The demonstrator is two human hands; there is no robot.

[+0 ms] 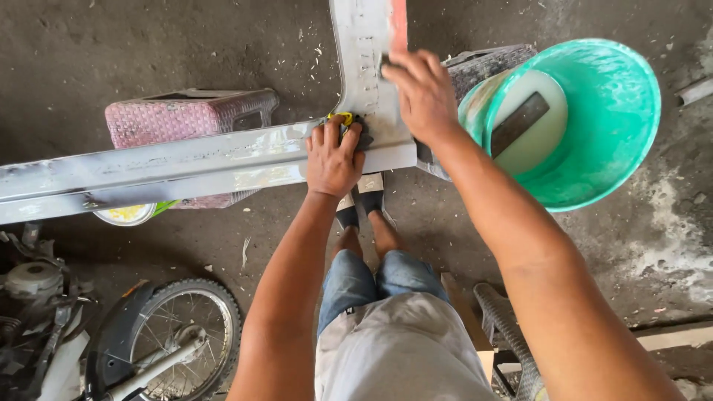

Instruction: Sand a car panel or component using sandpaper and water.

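Head view, looking straight down. A grey L-shaped metal panel (223,160) lies across two woven stools: a pink stool (186,115) under the long arm, a grey stool (486,67) under the corner by the bucket. One arm of the panel runs left to the frame edge, the other runs up and out of the top edge, with a red strip along its right side. The surface looks dull and patchy, as if scuffed.

Left hand (333,157) rests on the panel at the inner corner, fingers curled and closed on a small yellow and dark thing (346,119); what it is I cannot tell. Right hand (420,93) lies flat on the upright arm just above the corner, fingers together and pressing a dark pad (383,67) against the metal; only an edge of the pad shows past the fingertips.

A green bucket (616,111) stands on the floor just right of the panel, touching or nearly touching the grey stool. Inside it is pale water with a dark flat block (520,122) lying aslant.

Below the panel: the person's feet in dark sandals (360,200), jeans, grey shirt. A small yellow lid or tin (125,214) peeks out under the panel's left part. A motorbike wheel (182,334) lies at lower left. The concrete floor (111,52) is strewn with pale flecks
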